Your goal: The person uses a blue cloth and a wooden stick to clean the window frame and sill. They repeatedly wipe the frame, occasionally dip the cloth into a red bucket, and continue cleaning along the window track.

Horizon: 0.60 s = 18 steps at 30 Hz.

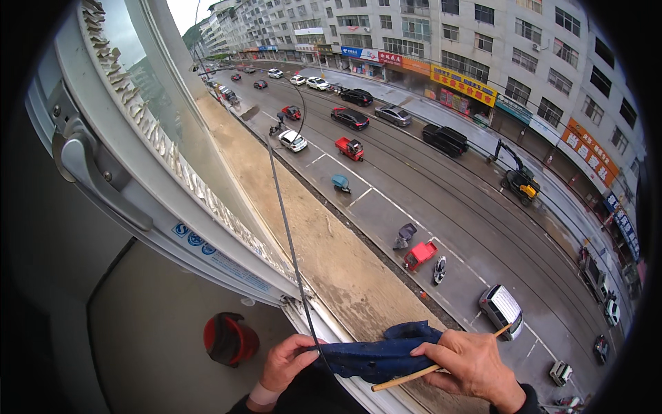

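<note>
A dark blue cloth (pixel 369 360) is stretched between my two hands above the window sill (pixel 327 331). My left hand (pixel 286 360) pinches its left end between thumb and fingers. Right at those fingertips runs a thin black cable (pixel 288 228), which crosses in front of the cloth's end; whether the fingers grip it too, I cannot tell. Closed on the other end of the cloth is my right hand (pixel 469 366). A thin wooden stick (pixel 407 379) passes through that same hand, slanting under the cloth and sticking out past the knuckles.
The window sash (pixel 186 200) with its lever handle (pixel 103 172) stands swung to the left. On the indoor floor is a red bucket (pixel 241 341) with something dark over it. Outside, far below, lie a sandy strip (pixel 331 248) and a street (pixel 414 179) with parked vehicles.
</note>
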{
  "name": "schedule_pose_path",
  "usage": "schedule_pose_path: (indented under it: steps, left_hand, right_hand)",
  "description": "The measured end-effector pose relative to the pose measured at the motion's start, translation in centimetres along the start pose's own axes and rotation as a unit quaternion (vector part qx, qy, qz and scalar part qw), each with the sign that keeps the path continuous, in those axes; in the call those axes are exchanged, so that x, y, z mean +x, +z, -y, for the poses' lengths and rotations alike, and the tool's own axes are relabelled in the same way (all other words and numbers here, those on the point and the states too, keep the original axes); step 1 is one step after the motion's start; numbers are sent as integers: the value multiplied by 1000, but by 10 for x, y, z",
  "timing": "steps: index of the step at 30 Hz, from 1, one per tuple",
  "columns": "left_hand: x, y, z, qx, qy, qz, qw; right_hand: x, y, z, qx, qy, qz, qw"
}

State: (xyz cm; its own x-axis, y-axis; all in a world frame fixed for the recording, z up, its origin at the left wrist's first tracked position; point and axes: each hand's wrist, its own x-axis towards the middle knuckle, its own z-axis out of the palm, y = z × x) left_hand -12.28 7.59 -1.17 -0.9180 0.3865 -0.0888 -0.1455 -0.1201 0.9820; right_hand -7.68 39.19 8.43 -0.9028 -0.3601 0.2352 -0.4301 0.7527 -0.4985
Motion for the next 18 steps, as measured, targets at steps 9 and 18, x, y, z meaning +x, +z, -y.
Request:
schedule_pose_path:
  steps: [9,18]
  left_hand:
    - [4,-1,2,-3,8,9,1000]
    - [10,-10,6,49,8,30,998]
  right_hand:
    - [-2,-6,5,-33,14,14,999]
    - [-16,-13,36,-82,43,50,994]
